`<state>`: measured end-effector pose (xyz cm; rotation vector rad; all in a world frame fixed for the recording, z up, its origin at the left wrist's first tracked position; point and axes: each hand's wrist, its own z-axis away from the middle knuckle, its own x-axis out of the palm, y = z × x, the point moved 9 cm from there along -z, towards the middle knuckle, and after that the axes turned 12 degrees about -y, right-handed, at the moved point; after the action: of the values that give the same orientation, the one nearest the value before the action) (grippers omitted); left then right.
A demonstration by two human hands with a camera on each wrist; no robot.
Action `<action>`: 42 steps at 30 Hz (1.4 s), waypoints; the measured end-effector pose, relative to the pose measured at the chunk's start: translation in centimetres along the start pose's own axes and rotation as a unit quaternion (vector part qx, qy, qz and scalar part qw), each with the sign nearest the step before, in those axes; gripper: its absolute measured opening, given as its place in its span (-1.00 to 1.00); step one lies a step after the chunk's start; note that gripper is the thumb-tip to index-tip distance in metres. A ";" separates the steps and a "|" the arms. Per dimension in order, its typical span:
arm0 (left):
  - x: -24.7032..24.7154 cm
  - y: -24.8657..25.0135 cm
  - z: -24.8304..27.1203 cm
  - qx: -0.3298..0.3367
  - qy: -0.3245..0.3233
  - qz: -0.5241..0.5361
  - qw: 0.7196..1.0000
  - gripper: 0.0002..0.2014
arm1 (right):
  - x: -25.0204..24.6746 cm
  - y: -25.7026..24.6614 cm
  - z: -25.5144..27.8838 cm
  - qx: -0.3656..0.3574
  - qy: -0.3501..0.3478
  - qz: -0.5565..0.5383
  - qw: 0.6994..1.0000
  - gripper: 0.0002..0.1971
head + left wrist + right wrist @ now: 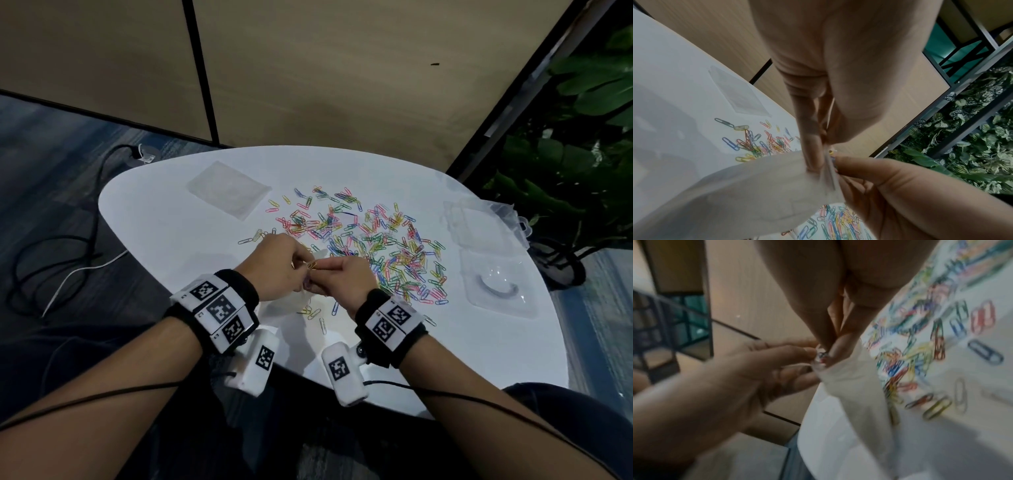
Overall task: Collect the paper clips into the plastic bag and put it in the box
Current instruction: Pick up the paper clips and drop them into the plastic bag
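Observation:
Many coloured paper clips (376, 240) lie spread over the middle of the white table (164, 222). Both hands meet above its near edge. My left hand (277, 270) pinches the mouth of a translucent plastic bag (756, 186), which hangs below the hands (294, 301). My right hand (342, 277) pinches a few clips (822, 356) at the bag's mouth, and a yellow clip (311, 264) shows between the fingertips. A clear plastic box (496, 287) lies open on the table at the right.
A flat stack of clear bags (227, 192) lies at the table's far left. Another clear container (476, 222) sits behind the box. A few clips (317, 313) lie under the hands. Cables (68, 246) run over the floor on the left, and plants (582, 154) stand at the right.

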<state>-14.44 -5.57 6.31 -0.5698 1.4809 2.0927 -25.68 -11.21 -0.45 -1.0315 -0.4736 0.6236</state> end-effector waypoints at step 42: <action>-8.8 -7.4 5.3 -0.088 0.109 -0.002 0.990 -0.71 | 4.0 5.6 -6.1 -0.053 -0.038 0.703 0.708 -0.49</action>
<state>-3.19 0.04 7.91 -0.8925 1.4138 2.2314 -20.29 -10.34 -7.83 -1.3792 0.3556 2.0254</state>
